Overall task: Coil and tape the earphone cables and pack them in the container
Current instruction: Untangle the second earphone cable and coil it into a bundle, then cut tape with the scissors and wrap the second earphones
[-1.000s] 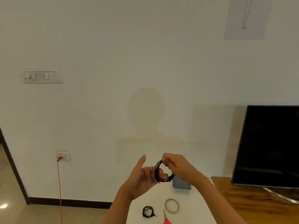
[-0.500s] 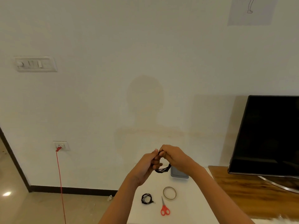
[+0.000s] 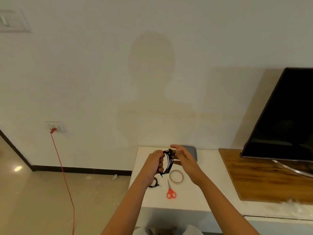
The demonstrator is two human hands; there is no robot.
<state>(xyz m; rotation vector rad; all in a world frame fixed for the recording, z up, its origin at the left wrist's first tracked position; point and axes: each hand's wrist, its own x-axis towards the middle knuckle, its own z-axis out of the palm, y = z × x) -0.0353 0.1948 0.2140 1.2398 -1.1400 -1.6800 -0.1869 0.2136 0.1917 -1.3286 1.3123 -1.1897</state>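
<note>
L hand (image 3: 155, 162) fisted on cable coil (image 3: 169, 161), R hand (image 3: 185, 158) grip unclear, container (image 3: 193, 154) half hidden

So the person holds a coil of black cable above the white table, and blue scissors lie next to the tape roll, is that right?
Not quite: the scissors are red, not blue. The head view shows them lying next to the tape roll on the white table, while the left hand holds the coil of black cable above it.

The coiled earphone cable (image 3: 169, 161) is black. The scissors (image 3: 171, 192) have red handles. The surface (image 3: 194, 197) is white, the container (image 3: 192, 150) grey.
</note>
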